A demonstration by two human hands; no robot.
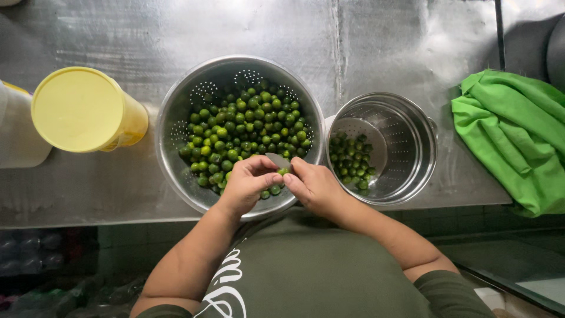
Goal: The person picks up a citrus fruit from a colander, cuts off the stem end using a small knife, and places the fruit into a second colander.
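My left hand (246,185) and my right hand (315,187) meet over the near rim of a large steel colander (176,112) full of small green citrus fruits (247,126). One small fruit (284,171) is pinched in my left hand's fingertips, right where the hands touch. My right hand holds a small knife, and its grey blade (278,160) points up and left above the fruit. To the right stands a smaller perforated steel pot (412,135) with several green fruits (350,165) in its bottom.
Everything stands on a steel counter (118,35). A yellow-lidded plastic container (79,109) stands left of the colander, with a white tub (15,138) beside it. A crumpled green cloth (512,138) lies at the right edge. The counter's front edge runs just below the hands.
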